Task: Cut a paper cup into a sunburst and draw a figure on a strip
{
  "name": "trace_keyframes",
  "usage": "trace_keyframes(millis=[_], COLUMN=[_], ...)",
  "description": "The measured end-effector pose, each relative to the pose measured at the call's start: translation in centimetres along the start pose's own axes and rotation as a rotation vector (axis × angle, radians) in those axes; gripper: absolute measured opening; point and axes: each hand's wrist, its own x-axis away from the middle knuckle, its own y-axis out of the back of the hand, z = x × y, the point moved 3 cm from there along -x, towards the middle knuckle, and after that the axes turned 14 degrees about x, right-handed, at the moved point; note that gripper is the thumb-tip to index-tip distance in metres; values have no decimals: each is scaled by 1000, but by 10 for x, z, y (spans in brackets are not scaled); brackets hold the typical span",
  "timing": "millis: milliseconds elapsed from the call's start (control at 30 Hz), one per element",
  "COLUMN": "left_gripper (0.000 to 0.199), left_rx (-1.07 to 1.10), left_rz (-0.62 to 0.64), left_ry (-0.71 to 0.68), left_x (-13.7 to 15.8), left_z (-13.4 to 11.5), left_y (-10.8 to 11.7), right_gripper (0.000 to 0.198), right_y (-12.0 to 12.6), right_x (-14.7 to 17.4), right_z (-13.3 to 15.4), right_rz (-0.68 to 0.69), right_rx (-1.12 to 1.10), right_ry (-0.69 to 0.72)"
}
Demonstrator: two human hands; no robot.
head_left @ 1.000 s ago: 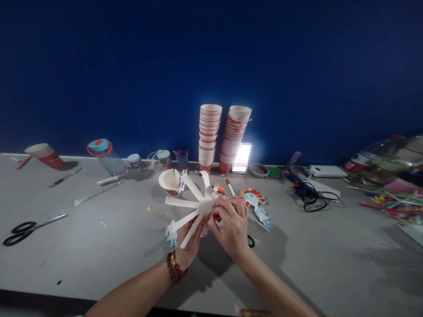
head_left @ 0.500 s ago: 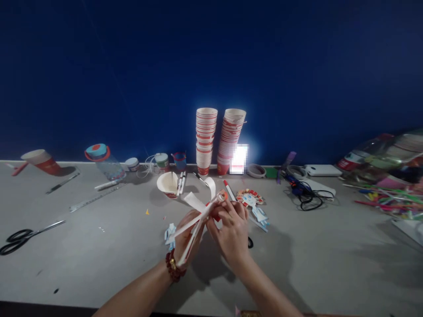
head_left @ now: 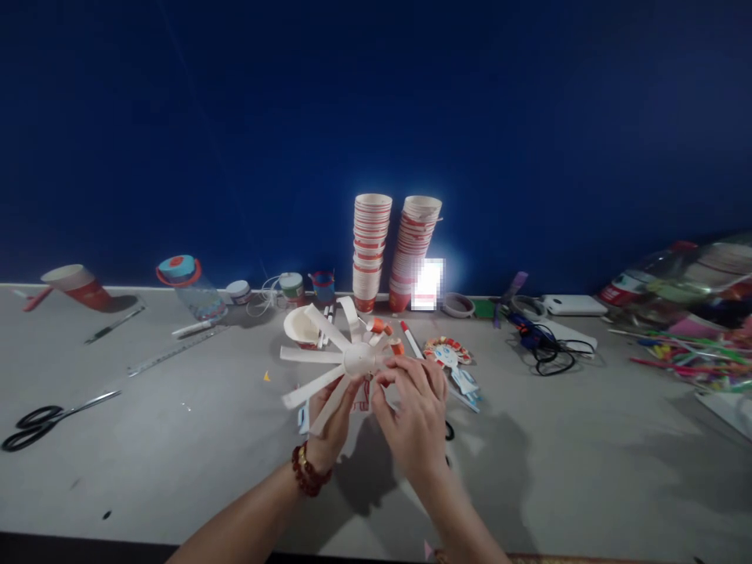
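A paper cup cut into strips [head_left: 358, 359] is held up above the table, its white strips spread out like spokes around the round base. Several strips on its right side are curled into rolls that show red and orange. My left hand [head_left: 330, 423], with a beaded bracelet at the wrist, grips it from below. The fingers of my right hand [head_left: 414, 403] are closed on a strip at its right edge. Just past my right hand lies a paper figure [head_left: 450, 352] with a ring of curled red and white strips and a blue-white body. Another paper piece is mostly hidden behind my left hand.
Two tall stacks of paper cups [head_left: 372, 251] stand by the blue wall, beside a bright blurred rectangle. Scissors [head_left: 44, 423] lie at left, near a ruler [head_left: 176, 350] and a water bottle [head_left: 191, 288]. A cut cup [head_left: 301, 325] stands behind the hands. Cables [head_left: 544, 345] lie at right.
The cut cup has turned from edge-on to face me, so its base and spread strips now show. My left hand has shifted beneath it; my right hand stays at its right side.
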Motion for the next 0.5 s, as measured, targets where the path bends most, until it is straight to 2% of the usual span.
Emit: trace_keyframes(millis=[233, 300, 433, 500], left_gripper=[42, 39, 30, 25], left_rx=[239, 238, 122, 125], left_rz=[-28, -36, -83, -54], left_ry=[120, 101, -36, -41], left_x=[4, 4, 0, -2], left_z=[6, 9, 17, 22], left_y=[-2, 0, 9, 12], right_gripper=[8, 9, 11, 13], right_y=[1, -1, -2, -2], right_x=[-6, -7, -9, -9], right_z=[5, 6, 8, 8], right_rz=[-26, -40, -53, -66], right_rx=[70, 71, 83, 87], right_ry=[43, 35, 54, 60])
